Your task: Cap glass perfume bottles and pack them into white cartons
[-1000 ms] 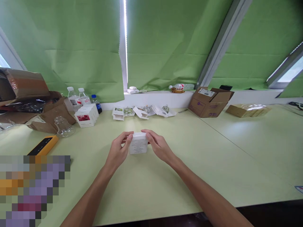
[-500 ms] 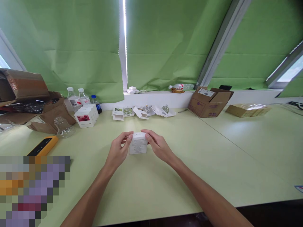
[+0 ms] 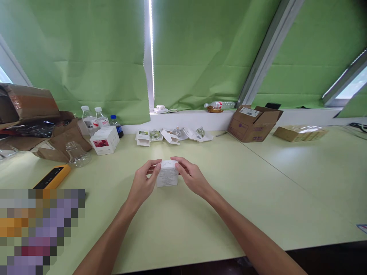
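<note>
A small white carton [image 3: 167, 177] with fine print on its near side stands upright on the pale green table. Its top flap looks closed. My left hand [image 3: 145, 177] grips the carton's left upper edge between thumb and fingers. On the right upper edge, my right hand [image 3: 191, 176] holds it the same way. The fingertips behind the carton are partly hidden. Beyond it, along the wall, lie opened white boxes [image 3: 143, 138] with round clear glass bottles [image 3: 155, 134] beside them.
At the left stand a row of white cartons [image 3: 104, 143], plastic bottles [image 3: 90, 121], a clear jar [image 3: 77, 154] and a yellow-and-black power strip [image 3: 53, 177]. Back right are a brown cardboard box [image 3: 249, 128] and a shallow box [image 3: 289, 134]. A seam crosses the table at right.
The carton's top shows slightly more fully, and my right thumb has shifted a little to the left. Otherwise both hands keep their places on the carton.
</note>
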Demonstrator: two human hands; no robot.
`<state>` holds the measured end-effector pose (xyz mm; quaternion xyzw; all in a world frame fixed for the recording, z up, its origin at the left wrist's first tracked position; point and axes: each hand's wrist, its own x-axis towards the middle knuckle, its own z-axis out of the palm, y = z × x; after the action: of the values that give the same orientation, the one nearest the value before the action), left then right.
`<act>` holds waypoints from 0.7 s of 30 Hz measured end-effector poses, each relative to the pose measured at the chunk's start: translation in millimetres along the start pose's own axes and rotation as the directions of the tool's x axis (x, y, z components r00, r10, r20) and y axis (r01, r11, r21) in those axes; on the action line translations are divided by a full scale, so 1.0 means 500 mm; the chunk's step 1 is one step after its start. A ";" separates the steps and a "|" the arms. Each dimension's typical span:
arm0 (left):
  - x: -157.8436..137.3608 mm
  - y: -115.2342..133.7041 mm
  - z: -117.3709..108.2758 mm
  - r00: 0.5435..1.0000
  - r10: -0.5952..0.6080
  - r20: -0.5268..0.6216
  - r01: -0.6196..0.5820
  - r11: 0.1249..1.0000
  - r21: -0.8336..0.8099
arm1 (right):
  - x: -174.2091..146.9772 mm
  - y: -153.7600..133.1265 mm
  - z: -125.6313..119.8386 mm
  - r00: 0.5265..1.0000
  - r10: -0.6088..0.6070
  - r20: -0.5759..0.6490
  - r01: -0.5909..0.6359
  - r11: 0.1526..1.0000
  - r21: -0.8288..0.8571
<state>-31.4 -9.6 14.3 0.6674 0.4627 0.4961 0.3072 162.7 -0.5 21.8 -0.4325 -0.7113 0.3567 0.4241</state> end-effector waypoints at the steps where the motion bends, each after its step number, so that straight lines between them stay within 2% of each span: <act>1: 0.000 0.000 0.000 1.000 -0.001 -0.002 0.001 1.000 0.000 | 0.000 0.000 0.000 1.000 0.002 0.002 -0.002 1.000 0.002; 21: 0.001 0.000 0.007 0.998 -0.061 -0.024 0.059 0.994 -0.090 | 0.009 0.004 0.015 0.995 0.086 -0.057 -0.074 0.977 0.198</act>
<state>-28.2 -9.2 13.5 0.6321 0.4640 0.5157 0.3453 155.4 3.2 18.2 -0.4283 -0.6406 0.4274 0.4728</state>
